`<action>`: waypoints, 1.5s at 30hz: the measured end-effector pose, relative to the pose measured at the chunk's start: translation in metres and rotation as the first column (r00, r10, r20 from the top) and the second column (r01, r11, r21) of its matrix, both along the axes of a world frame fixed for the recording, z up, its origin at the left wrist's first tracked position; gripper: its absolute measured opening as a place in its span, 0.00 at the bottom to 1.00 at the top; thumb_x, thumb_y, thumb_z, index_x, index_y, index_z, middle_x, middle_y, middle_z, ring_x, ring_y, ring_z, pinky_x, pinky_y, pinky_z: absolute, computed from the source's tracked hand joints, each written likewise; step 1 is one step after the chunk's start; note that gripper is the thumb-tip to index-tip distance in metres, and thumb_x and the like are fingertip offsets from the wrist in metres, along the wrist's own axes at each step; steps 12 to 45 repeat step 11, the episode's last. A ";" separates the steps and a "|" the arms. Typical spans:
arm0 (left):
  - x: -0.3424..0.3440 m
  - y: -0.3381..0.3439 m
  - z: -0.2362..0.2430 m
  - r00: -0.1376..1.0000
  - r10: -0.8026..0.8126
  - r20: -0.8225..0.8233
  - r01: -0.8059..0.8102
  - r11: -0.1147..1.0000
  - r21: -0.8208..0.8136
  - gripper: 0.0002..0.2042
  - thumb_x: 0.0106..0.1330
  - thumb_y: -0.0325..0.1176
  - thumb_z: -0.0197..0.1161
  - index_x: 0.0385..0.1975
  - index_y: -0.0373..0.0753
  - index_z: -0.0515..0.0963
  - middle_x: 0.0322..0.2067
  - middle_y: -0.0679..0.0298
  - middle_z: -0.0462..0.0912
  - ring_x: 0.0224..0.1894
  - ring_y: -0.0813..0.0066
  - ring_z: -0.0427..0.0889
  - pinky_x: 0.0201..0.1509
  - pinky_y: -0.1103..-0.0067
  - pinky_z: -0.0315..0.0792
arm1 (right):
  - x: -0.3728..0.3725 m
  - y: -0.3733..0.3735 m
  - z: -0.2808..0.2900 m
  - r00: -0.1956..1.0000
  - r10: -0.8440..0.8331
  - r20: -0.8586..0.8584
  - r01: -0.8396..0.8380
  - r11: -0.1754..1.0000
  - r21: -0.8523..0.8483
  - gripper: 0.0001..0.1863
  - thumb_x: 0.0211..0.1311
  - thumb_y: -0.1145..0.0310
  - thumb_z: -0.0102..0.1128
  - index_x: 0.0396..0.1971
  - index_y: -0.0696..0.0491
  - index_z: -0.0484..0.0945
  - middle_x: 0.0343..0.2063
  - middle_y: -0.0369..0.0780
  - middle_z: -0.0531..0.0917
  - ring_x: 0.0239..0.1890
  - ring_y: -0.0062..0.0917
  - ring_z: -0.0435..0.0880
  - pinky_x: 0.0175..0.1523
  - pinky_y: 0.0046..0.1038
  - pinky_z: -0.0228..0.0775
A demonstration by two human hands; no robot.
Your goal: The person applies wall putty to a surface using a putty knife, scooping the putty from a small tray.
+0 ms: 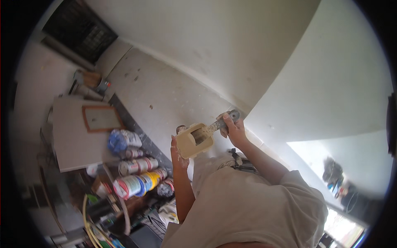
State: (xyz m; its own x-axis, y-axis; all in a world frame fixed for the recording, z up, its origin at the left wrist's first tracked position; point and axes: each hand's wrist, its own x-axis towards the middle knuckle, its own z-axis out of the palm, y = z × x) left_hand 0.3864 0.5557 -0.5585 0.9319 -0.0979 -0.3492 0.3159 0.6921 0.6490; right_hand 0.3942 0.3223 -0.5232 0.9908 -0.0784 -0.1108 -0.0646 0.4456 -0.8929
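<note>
My right hand is closed around the dark, putty-smeared handle of a putty knife, its thumb lying along the top. The knife's blade end meets a beige, roughly rectangular putty-coated board, where a greyish patch shows amid the putty. My left hand supports this board at its left and lower edge, with whitish smears on the fingers. A small dark end sticks out past the board's upper left corner; I cannot make out what it belongs to. Both hands are held in front of my body, above the floor.
Paint cans and buckets stand on the left, near a blue-and-white bag. A wooden frame lies on a pale panel. Pale walls rise ahead and right; a dark grille is far left.
</note>
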 end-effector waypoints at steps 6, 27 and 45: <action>0.099 -0.003 -0.007 0.950 -0.311 0.039 0.310 0.950 0.038 0.26 0.72 0.53 0.46 0.56 0.37 0.70 0.50 0.61 0.77 0.53 0.68 0.76 0.58 0.71 0.70 | 0.016 0.015 0.004 0.934 -0.356 0.033 0.358 0.928 -0.103 0.20 0.70 0.54 0.52 0.35 0.60 0.76 0.13 0.34 0.71 0.11 0.15 0.65 0.17 0.20 0.56; 0.151 0.009 -0.013 0.829 -0.559 -0.007 0.551 0.817 0.171 0.29 0.71 0.56 0.46 0.60 0.38 0.66 0.57 0.60 0.72 0.60 0.67 0.70 0.65 0.68 0.62 | -0.007 0.060 0.008 0.819 -0.572 0.047 0.570 0.800 -0.186 0.18 0.69 0.56 0.54 0.37 0.60 0.76 0.12 0.34 0.72 0.10 0.16 0.68 0.16 0.20 0.57; 0.151 0.009 -0.013 0.829 -0.559 -0.007 0.551 0.817 0.171 0.29 0.71 0.56 0.46 0.60 0.38 0.66 0.57 0.60 0.72 0.60 0.67 0.70 0.65 0.68 0.62 | -0.007 0.060 0.008 0.819 -0.572 0.047 0.570 0.800 -0.186 0.18 0.69 0.56 0.54 0.37 0.60 0.76 0.12 0.34 0.72 0.10 0.16 0.68 0.16 0.20 0.57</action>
